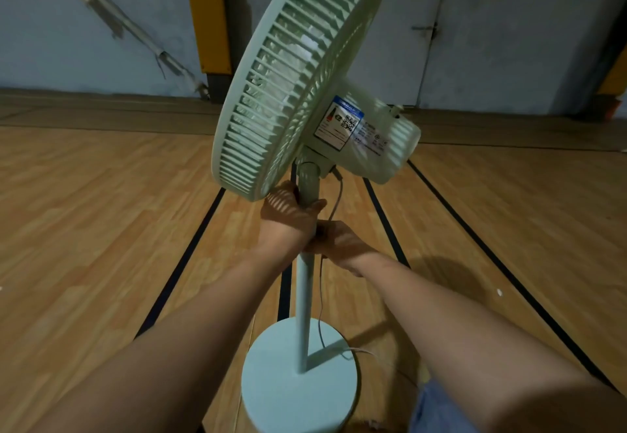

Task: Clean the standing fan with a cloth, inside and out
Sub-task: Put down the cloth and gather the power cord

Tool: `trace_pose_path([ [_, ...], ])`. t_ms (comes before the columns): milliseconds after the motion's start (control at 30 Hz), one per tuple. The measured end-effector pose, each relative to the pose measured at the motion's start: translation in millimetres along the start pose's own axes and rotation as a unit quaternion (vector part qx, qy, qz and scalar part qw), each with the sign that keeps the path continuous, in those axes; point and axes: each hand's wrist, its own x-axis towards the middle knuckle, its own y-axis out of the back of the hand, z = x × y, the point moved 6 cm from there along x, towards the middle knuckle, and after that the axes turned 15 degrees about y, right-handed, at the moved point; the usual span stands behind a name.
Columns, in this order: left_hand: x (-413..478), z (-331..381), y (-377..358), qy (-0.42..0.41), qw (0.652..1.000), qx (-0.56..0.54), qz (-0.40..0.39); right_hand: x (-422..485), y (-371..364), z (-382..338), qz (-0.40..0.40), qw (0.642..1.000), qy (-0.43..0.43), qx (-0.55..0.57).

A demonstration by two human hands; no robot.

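Fingers of both hands clamped around pole, pale green standing fan, slatted grille

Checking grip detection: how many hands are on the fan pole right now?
2. The left hand wraps the pole just below the fan head; the right hand grips right beneath it, over the cord. No cloth visible.
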Motion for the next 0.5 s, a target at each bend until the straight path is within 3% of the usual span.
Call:
trace_pose_path([
  [200, -3.7, 2.9, 1.0, -0.041, 0.999, 0.027, -0.013, 2.0, 2.5, -1.6, 0.032, 0.999, 0.012, -0.041],
  [300, -2.2, 4.5, 1.3, -0.083, 0.994, 0.053, -0.036, 3.1, 2.5, -5.8, 0.033, 0.988, -0.004, -0.153],
  [433, 4.1, -1.4, 1.2, -0.089, 0.991, -0.017, -0.102, -1.0, 2.6, -3.7, 0.101, 0.992, -0.029, -0.073],
  [500, 7.2, -5.4, 1.2, -0.099, 0.99, -0.009, -0.104, -1.5, 3.1, -4.4, 0.12, 0.988, -0.018, -0.1],
])
